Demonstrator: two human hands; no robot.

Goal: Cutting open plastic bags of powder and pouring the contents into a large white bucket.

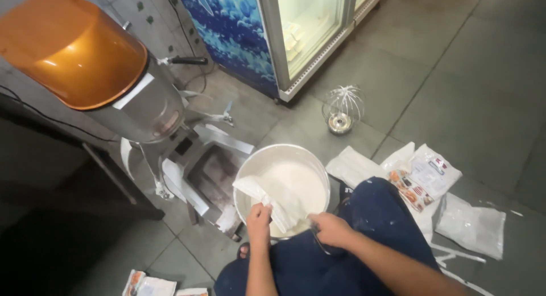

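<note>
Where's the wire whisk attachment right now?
The wire whisk attachment stands alone on the tiled floor, upper centre of the head view, between the mixing bowl and the fridge.

L hand (259,217) pinching, fingers curled; R hand (331,229) closed in fist.

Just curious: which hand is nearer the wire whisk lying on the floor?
Right. The right hand sits at the bowl's near rim, on the whisk's side; the left hand holds the white bag, farther over.
</note>
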